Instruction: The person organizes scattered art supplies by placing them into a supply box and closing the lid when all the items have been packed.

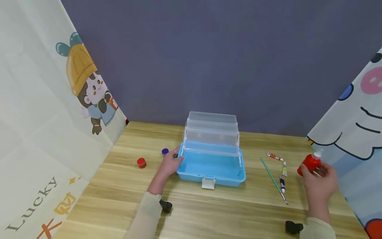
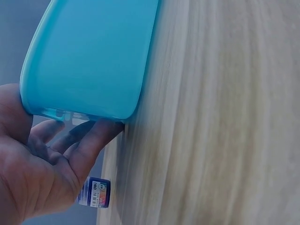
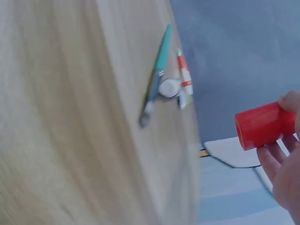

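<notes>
A blue plastic box (image 1: 212, 165) stands on the table with its clear tiered trays (image 1: 212, 132) raised at the back. At the box's left end my left hand (image 1: 170, 163) grips the side, thumb at the rim and fingers along the outer wall; the same hand (image 2: 44, 173) shows close up in the left wrist view. On the right, my right hand (image 1: 321, 182) holds a red squeeze bottle (image 1: 310, 164) with a pale nozzle. The bottle (image 3: 262, 125) is off the table in the right wrist view, base towards the camera.
Left of the box are a red paint pot (image 1: 141, 163) and a purple-blue pot (image 1: 165, 152). Between box and bottle lie a teal paintbrush (image 1: 272, 176), a red-and-white tube (image 1: 275, 156), a yellow-green tube (image 1: 284, 169) and a dark blue tube (image 1: 282, 185). A dark wall (image 1: 209, 59) stands behind.
</notes>
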A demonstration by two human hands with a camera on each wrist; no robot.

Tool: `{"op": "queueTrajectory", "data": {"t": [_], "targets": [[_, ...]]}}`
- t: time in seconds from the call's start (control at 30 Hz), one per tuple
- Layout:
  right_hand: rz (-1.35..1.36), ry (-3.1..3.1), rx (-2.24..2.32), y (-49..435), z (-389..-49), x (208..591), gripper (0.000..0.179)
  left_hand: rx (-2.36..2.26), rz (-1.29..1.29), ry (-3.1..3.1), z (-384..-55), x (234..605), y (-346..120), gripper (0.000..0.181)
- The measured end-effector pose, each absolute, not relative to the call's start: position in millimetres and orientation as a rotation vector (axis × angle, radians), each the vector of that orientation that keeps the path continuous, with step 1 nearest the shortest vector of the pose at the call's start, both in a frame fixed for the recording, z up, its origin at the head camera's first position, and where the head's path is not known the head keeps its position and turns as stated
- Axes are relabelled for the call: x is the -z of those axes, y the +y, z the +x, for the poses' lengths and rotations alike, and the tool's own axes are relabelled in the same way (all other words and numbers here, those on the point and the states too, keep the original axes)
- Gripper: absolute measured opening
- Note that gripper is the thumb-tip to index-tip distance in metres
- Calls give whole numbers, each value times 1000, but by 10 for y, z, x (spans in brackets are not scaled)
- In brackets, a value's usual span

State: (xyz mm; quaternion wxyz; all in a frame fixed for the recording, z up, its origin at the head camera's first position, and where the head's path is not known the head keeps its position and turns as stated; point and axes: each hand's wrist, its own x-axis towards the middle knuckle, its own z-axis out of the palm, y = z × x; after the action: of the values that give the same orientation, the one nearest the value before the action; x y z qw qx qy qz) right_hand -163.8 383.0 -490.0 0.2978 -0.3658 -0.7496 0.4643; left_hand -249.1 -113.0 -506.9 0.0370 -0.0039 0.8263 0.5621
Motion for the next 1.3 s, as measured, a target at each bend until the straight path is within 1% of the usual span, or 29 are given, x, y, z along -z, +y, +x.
{"op": "queueTrajectory", "data": {"t": [0.1,0.3,0.67,0.97,1.3], "targets": [[-866,-2065,-1148,3746,-1608,4796,60,-1740,-7,2529,-2487,5071,-1142,59],[-561,-2221,-887,3563,-1512,4576,53,-1724,-14,2534,-2477,5072,-1143,59],[-127,-2283,-612,3238,-1542,4228,44,-1764,-3,2536,-2471,5109,-1147,59],[174,-2243,-534,2957,-1647,4118,52,-1742,-37,2559,-2478,5089,-1124,58],[459,-2335,-419,2650,-1798,4047,52,-1744,-76,2559,-2479,5097,-1098,58]]}}
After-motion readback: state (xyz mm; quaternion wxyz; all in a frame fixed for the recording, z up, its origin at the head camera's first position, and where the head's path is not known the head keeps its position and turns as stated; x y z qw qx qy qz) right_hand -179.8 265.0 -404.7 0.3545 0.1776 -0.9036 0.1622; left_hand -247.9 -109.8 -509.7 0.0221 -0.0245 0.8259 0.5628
